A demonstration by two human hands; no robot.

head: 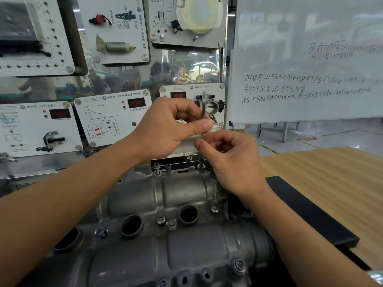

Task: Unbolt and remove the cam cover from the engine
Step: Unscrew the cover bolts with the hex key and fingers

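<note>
Both forearms reach forward over the engine and meet above its far end. The left hand (165, 125) is raised, its thumb and curled fingers (204, 125) clamped on the middle of a thin metal tool (203, 108) that stands upright. The right hand (232, 160) sits just below, knuckles curled, its fingers (202, 142) pinching the tool's lower end.

Directly beneath the right fingers a dark bolt (200, 163) stands raised at the far edge of the cam cover (165, 204), apart from the tool tip. The grey cover stretches from below both hands towards the camera, with more bolts seated along it.

Behind the fingers hang training panels (112, 117); to their right are a whiteboard (310, 59), the wooden counter (331, 172) and a black mat (306, 208).
</note>
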